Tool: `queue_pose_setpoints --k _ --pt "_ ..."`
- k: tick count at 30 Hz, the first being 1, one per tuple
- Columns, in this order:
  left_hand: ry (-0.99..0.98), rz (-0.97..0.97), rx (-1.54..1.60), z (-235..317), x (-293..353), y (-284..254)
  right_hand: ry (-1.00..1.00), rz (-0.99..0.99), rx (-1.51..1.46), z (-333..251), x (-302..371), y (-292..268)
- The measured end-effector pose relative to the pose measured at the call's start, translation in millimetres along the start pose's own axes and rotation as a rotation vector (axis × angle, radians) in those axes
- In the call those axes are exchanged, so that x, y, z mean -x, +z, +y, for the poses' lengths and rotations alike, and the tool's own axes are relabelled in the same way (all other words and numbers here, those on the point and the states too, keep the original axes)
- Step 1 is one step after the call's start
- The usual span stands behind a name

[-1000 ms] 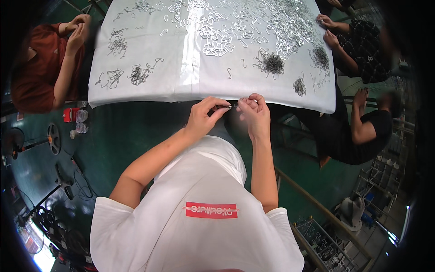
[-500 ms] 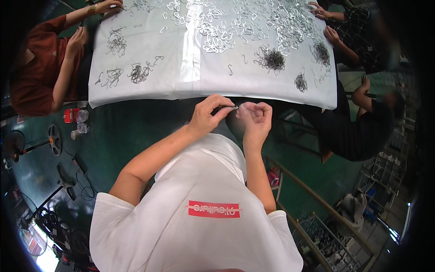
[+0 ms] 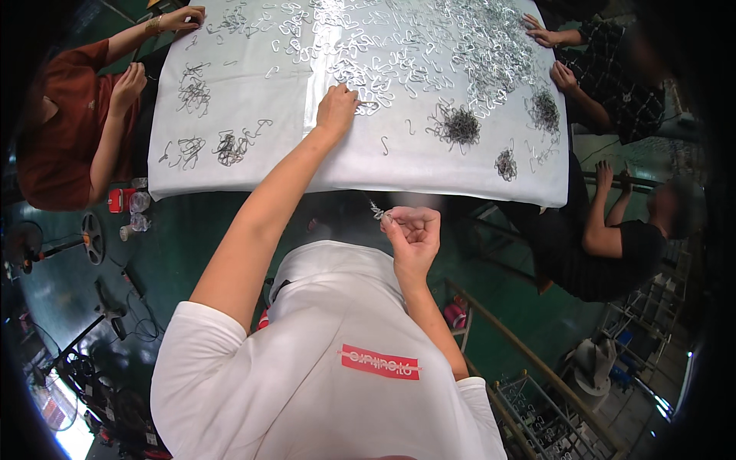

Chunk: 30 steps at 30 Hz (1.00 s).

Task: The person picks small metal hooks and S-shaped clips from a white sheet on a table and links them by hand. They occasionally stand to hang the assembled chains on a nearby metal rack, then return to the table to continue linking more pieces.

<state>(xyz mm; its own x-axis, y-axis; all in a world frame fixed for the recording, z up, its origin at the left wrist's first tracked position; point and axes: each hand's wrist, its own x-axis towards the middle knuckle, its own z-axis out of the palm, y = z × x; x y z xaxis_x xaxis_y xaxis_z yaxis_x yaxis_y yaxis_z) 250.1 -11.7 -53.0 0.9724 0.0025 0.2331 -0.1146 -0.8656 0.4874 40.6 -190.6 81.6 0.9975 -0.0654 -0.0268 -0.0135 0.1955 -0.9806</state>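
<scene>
My left hand [image 3: 337, 109] reaches across the table's near edge to the pile of flat silver metal hooks [image 3: 373, 96]. Its fingers are bent together and their tips touch the pile; whatever is between them is hidden. Below the table edge, my right hand [image 3: 418, 234] is closed in a pinch, its other fingers curled. From thumb and forefinger a small shiny metal piece [image 3: 376, 210] sticks out to the left, too blurred to tell its exact shape.
The white-covered table [image 3: 307, 170] bears loose silver hooks and heaps of dark thin wire pieces [image 3: 462, 126]. Co-workers' hands rest at its left [image 3: 180, 18] and right [image 3: 543, 32] edges. Another person [image 3: 632, 238] sits at right. A metal rack [image 3: 548, 414] stands lower right.
My left hand has left my right hand and moved up and forward onto the silver hooks. My right hand has dropped slightly toward me, still pinching the small metal piece.
</scene>
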Motion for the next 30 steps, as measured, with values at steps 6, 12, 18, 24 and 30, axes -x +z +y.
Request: queue_pose_setpoints --k 6,12,18,24,30 --pt "0.062 -0.075 -0.090 -3.3 0.6 -20.7 0.005 -0.020 0.027 5.8 -5.6 6.6" --pt "-0.233 -0.194 0.524 34.6 32.3 -96.5 0.017 -0.003 0.017 13.0 -6.0 11.4" --pt "-0.428 -0.629 1.037 87.7 104.4 -178.0 -0.016 0.005 -0.018 15.4 -2.7 18.2" --pt "-0.363 -0.465 0.973 105.6 130.1 -185.1 -0.092 0.010 0.185 14.3 4.3 24.2" --pt "-0.149 -0.227 0.896 106.0 150.4 -172.1 -0.144 -0.025 0.293 14.1 4.2 23.9"
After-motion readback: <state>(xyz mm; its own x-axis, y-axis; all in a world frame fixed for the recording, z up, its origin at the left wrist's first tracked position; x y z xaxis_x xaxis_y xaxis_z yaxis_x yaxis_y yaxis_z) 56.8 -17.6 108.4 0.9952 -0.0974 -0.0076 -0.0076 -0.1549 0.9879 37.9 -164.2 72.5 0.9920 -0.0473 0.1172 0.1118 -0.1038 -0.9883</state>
